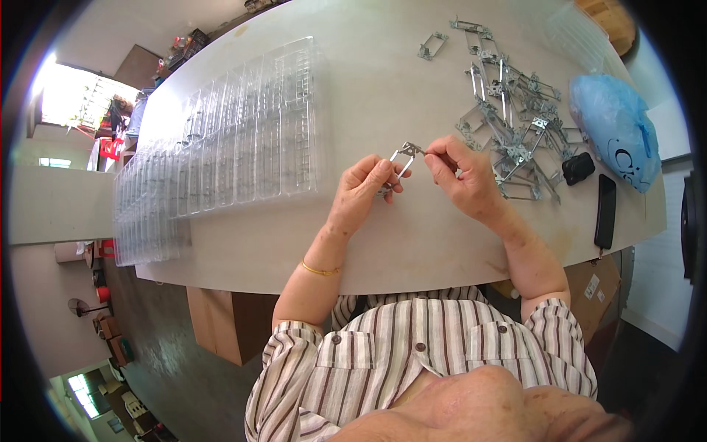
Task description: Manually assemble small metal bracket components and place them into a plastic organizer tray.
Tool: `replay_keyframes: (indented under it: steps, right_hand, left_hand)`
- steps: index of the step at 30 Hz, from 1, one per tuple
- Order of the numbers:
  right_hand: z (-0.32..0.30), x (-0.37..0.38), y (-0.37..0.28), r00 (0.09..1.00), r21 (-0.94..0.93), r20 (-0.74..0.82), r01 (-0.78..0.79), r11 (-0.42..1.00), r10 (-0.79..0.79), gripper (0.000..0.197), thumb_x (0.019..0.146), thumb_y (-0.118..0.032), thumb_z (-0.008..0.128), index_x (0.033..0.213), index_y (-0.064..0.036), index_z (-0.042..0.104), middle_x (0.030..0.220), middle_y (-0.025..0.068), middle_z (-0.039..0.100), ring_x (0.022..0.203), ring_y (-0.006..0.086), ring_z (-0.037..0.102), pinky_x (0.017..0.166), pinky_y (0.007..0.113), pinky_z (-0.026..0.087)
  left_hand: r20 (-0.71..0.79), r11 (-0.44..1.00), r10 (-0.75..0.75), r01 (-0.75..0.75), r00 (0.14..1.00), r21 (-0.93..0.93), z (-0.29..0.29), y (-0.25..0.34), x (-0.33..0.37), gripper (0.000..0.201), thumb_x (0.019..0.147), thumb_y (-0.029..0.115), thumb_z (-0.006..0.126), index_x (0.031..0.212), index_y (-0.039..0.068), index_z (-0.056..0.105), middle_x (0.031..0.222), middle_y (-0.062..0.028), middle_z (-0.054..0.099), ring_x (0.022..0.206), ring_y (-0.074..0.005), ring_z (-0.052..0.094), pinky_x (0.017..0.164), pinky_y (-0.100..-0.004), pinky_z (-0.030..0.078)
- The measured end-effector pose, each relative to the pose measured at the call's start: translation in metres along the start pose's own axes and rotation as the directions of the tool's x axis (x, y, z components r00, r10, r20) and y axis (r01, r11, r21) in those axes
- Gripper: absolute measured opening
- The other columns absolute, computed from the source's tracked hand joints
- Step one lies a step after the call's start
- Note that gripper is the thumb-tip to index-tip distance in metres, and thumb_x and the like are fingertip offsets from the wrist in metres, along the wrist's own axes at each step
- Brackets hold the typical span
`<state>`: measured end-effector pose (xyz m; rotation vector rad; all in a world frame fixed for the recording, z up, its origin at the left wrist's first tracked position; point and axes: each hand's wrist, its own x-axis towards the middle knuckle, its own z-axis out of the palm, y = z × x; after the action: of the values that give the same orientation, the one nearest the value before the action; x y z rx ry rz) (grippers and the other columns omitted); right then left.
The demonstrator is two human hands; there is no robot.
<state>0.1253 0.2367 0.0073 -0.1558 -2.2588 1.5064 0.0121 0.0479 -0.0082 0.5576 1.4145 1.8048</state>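
Over the middle of the table, my left hand (368,186) is closed around a metal bracket (403,163), a narrow silver frame with small folded end plates. The bracket tilts up and away, and its lower end is partly hidden by my fingers. At its upper end my right hand (462,177) pinches a small tab or piece between thumb and forefinger; whether that piece is part of the bracket I cannot tell. To the right of my right hand lies a loose pile of similar metal brackets (508,140). One single bracket (432,46) lies apart, farther back.
Stacked clear plastic trays (250,140) with long compartments cover the table's left side. A blue plastic bag (615,125), a small black case (578,169) and a black phone (605,212) lie at the right. Under the near table edge stands a cardboard box (213,324).
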Motion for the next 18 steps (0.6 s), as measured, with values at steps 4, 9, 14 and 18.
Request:
replay_keyframes:
  steps: [4, 9, 14, 18]
  right_hand:
    - [0.002, 0.004, 0.006, 0.999, -0.025, -0.015, 0.044, 0.999, -0.045, 0.006, 0.094, -0.005, 0.066, 0.098, -0.0044, 0.061, 0.063, 0.0026, 0.055, 0.052, 0.0083, 0.048, 0.048, 0.027, 0.038]
    - [-0.001, 0.009, -0.004, 1.0, -0.04, -0.007, 0.023, 0.999, -0.023, 0.006, 0.094, -0.006, 0.064, 0.098, -0.0039, 0.061, 0.061, 0.0051, 0.056, 0.05, 0.0109, 0.051, 0.048, 0.028, 0.038]
    - [0.004, 0.004, -0.008, 0.998, 0.029, 0.033, -0.059, 0.998, 0.058, 0.014, 0.096, -0.01, 0.062, 0.108, -0.0036, 0.058, 0.063, 0.0044, 0.059, 0.053, 0.0091, 0.054, 0.049, 0.027, 0.042]
    - [-0.001, -0.005, -0.018, 0.948, 0.279, 0.175, -0.308, 0.909, 0.268, 0.024, 0.101, -0.016, 0.058, 0.12, -0.0007, 0.055, 0.07, 0.004, 0.065, 0.061, 0.0083, 0.059, 0.055, 0.026, 0.049]
  left_hand:
    - [-0.011, 0.998, 0.022, -0.021, 1.0, 0.062, 0.0, -0.004, 0.005, 0.03, 0.106, 0.027, 0.054, 0.093, 0.003, 0.066, 0.098, -0.0104, 0.072, 0.08, -0.0115, 0.063, 0.065, -0.0256, 0.049]
    - [-0.02, 0.955, 0.105, -0.095, 0.994, 0.281, -0.002, 0.0, 0.006, 0.027, 0.105, 0.026, 0.057, 0.095, 0.003, 0.069, 0.09, -0.0035, 0.07, 0.08, -0.009, 0.06, 0.066, -0.0242, 0.047]
    - [0.035, 0.806, 0.338, -0.309, 0.94, 0.505, -0.007, -0.011, 0.002, 0.016, 0.098, 0.013, 0.065, 0.09, 0.0, 0.067, 0.097, -0.0064, 0.068, 0.079, -0.0087, 0.055, 0.07, -0.0233, 0.045]
    - [0.086, 0.753, 0.362, -0.345, 0.928, 0.56, 0.008, -0.01, -0.005, 0.012, 0.096, 0.009, 0.065, 0.089, -0.001, 0.067, 0.1, -0.0069, 0.067, 0.079, -0.0087, 0.056, 0.071, -0.0249, 0.047]
